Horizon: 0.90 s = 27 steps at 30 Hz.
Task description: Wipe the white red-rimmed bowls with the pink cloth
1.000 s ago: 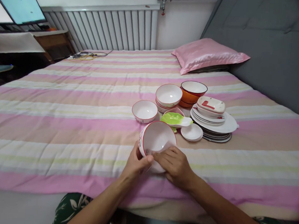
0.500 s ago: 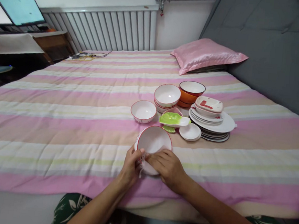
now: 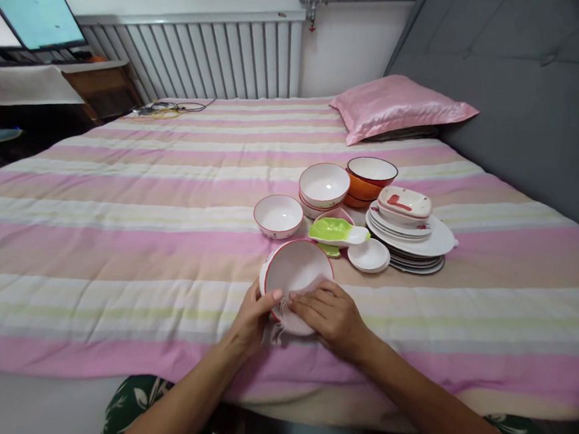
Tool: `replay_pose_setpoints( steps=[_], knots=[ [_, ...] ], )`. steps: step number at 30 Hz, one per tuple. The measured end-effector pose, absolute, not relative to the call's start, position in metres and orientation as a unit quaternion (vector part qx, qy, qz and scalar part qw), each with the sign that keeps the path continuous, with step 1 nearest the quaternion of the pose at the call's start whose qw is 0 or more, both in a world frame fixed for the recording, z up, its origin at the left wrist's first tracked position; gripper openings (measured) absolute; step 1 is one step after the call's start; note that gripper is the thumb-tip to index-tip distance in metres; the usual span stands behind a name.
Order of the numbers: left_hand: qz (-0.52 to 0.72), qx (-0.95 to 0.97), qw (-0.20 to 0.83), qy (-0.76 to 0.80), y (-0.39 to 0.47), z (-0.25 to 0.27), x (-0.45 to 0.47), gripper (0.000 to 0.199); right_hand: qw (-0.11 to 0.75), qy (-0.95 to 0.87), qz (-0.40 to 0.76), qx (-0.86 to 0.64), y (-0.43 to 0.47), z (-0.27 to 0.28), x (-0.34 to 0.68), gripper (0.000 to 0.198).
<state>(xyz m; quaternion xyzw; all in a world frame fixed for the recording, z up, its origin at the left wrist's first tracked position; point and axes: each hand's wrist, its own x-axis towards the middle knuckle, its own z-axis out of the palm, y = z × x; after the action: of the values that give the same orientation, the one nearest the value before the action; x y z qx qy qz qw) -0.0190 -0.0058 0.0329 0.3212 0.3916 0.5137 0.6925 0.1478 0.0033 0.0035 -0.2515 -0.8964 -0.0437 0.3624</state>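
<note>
A white bowl with a red rim (image 3: 296, 266) is tilted toward me near the bed's front edge. My left hand (image 3: 256, 311) grips its left side, thumb over the rim and fingers hidden behind. Inside the bowl's near wall, my right hand (image 3: 329, 317) presses a pale fringed cloth (image 3: 297, 321) with its fingers together. Some of the cloth's fringe hangs over the rim beside my left thumb. Just beyond stand another red-rimmed bowl (image 3: 278, 216) and a green-and-white leaf-shaped dish (image 3: 336, 231).
Further back are stacked red-rimmed bowls (image 3: 325, 185) and orange bowls (image 3: 364, 189). To the right, small white dishes (image 3: 368, 256) sit by a pile of plates (image 3: 443, 239) topped with rectangular dishes (image 3: 405, 204). A pink pillow (image 3: 403, 109) and cables (image 3: 170, 108) lie on the striped bed.
My right hand has slid slightly right and up along the bowl's inside with the cloth. The bowl has shifted a little; my left hand keeps its hold.
</note>
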Motion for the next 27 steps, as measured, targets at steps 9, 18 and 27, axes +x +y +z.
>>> replay_pose_setpoints(
  steps=[9,18,27],
  knots=[
    [0.523,0.318,0.663,0.432,-0.011,0.023,-0.009,0.032,0.39,-0.874,0.059,-0.283,-0.013,-0.004,0.134,0.048],
    [0.52,0.297,0.666,0.444,-0.003,0.02,-0.016,0.025,0.334,-0.908,0.057,-0.248,0.008,-0.004,0.146,0.031],
    [0.504,0.314,0.681,0.428,0.0,0.025,-0.021,0.035,0.326,-0.917,0.009,-0.231,0.017,-0.003,0.157,0.023]
  ],
)
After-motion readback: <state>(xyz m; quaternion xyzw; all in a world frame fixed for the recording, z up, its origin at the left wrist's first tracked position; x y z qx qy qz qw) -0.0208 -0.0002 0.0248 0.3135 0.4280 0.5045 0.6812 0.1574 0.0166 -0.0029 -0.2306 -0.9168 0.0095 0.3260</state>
